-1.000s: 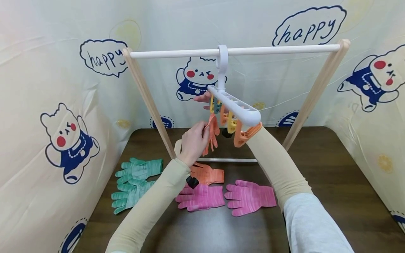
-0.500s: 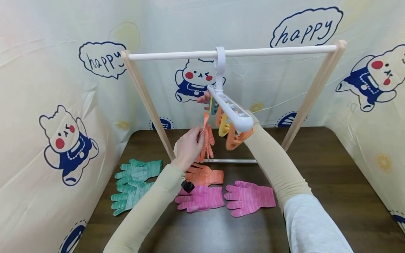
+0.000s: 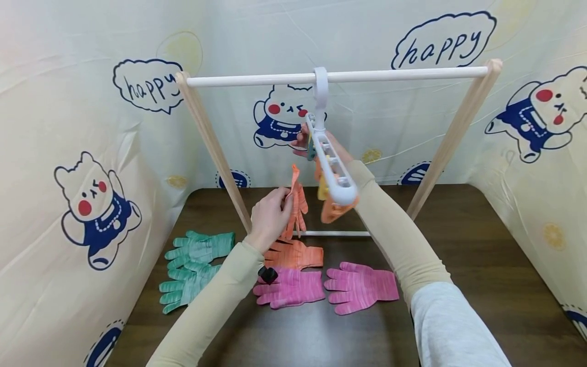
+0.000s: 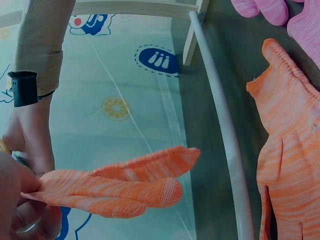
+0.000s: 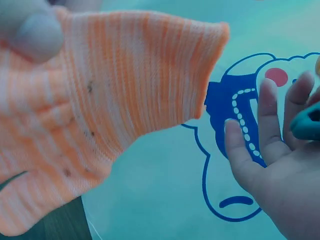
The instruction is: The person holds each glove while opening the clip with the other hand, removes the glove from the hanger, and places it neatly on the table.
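My left hand [image 3: 270, 214] pinches an orange knit glove [image 3: 298, 204] by its edge, with the fingers hanging down and the cuff upward. In the right wrist view the glove's striped cuff [image 5: 145, 70] spreads close to the camera. My right hand [image 3: 300, 140] is at the far end of a white clip hanger [image 3: 337, 178], holding a teal clip [image 5: 307, 122]. Several of its fingers [image 5: 242, 155] stretch out past the clip; the thumb is hidden. Orange and yellow clips [image 3: 323, 187] hang below the hanger's nearer part. The glove is apart from the clips, lower and to their left.
The hanger hooks over a white rod [image 3: 403, 75] on a wooden-legged rack [image 3: 215, 153], whose low crossbar [image 3: 337, 233] runs near the table. Another orange glove [image 3: 298, 254], two pink gloves [image 3: 362, 288] and two green gloves [image 3: 204, 247] lie on the brown table [image 3: 468, 306].
The left hand with the orange glove has moved down and left, away from the clips. The hanger has swung, its near end shifting left and down, while the right hand stays at the far end.
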`<state>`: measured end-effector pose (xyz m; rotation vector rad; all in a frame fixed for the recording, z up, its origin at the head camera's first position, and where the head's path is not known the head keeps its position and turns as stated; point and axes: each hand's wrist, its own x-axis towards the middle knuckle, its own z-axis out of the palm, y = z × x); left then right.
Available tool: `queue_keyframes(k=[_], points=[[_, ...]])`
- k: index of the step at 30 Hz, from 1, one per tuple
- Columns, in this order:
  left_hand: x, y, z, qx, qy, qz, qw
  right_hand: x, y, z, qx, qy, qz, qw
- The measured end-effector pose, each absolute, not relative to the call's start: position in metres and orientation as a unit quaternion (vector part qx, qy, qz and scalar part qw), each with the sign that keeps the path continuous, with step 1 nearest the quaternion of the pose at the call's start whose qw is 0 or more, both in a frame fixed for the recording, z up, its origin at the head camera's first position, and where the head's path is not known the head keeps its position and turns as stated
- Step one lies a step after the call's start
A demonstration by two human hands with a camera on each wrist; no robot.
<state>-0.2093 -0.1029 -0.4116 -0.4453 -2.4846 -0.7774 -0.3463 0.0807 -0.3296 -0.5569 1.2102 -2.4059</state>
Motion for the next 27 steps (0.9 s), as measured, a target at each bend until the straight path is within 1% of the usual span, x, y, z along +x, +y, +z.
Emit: queue_keyframes(k=[3, 9, 11, 17, 21, 27], points=[[-0.207, -0.103, -0.412, -0.167, -0.91, -0.286, 0.249, -0.346, 0.082, -0.331, -0.178, 0.428, -0.864, 0.196], [-0.199, -0.104, -0.408, -0.156, -0.926, -0.284, 0.194, -0.35, 0.089, -0.342, -0.13, 0.384, -0.887, 0.22], [-0.197, -0.104, -0.408, -0.151, -0.929, -0.28, 0.192, -0.349, 0.091, -0.346, -0.115, 0.373, -0.893, 0.225], [-0.198, -0.101, -0.411, -0.15, -0.929, -0.264, 0.21, -0.341, 0.1, -0.36, -0.074, 0.357, -0.902, 0.23], [-0.199, -0.098, -0.414, -0.151, -0.926, -0.281, 0.204, -0.33, 0.108, -0.374, -0.105, 0.422, -0.867, 0.242], [-0.195, -0.096, -0.414, -0.136, -0.908, -0.349, 0.19, -0.309, 0.117, -0.391, -0.175, 0.534, -0.791, 0.241]])
